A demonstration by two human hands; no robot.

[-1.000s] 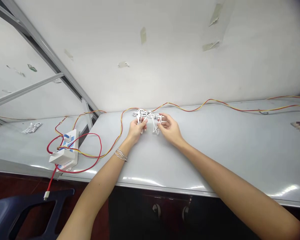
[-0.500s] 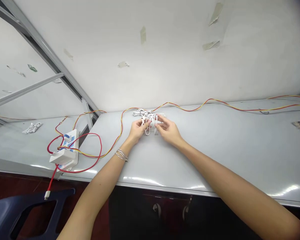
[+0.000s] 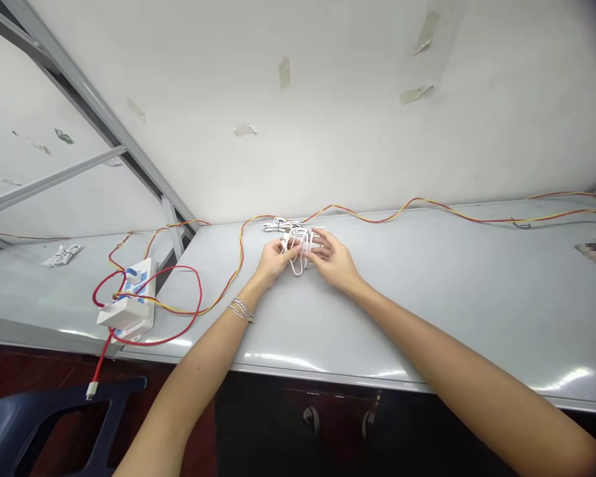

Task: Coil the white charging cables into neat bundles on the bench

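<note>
The white cable [image 3: 298, 261] is gathered in loops between the two hands, above the grey bench [image 3: 402, 285], with one loop hanging down between the fingertips. The left hand [image 3: 274, 260] is on its left side, thumb and fingers nearly closed and pinching it. The right hand [image 3: 328, 258] is on the other side, fingers curled and parted a little, the thumb and fingertips at the edge of the loops; how firmly they grip, I cannot tell. Just beyond the left hand, a bundled white cord [image 3: 277, 226] lies near the wall [image 3: 328, 132]. A red-and-yellow wire [image 3: 406, 209] winds along the back of the bench. Well to the left of the left hand are a power strip [image 3: 148, 281] with a white adapter [image 3: 120, 313] and a red cable [image 3: 199, 291] curving beside it; farther left lies another white bundle [image 3: 63, 256].
</note>
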